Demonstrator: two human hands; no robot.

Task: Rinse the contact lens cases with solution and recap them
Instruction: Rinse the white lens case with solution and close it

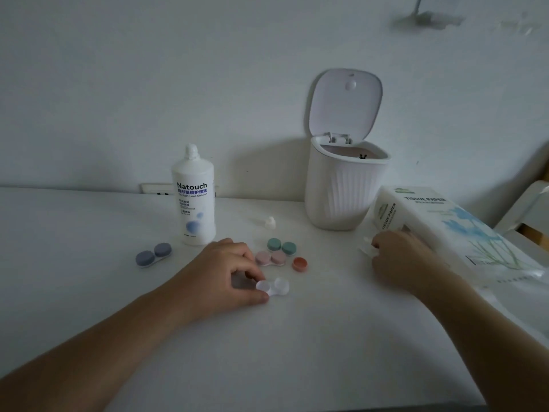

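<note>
Left hand pinches open white case, centre near. Right hand grips tissue beside tissue pack. Orange cap just beyond case. Advice: hold case level, wipe wells gently, then recap. Solution bottle far left.

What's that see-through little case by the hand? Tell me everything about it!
The clear lens case is a small see-through plastic piece with two round cups joined side by side. Both cups are uncapped, and it lies flat on the white table. The left hand pinches its left cup between thumb and fingers. An orange cap lies apart behind it, near the pink case.
</note>
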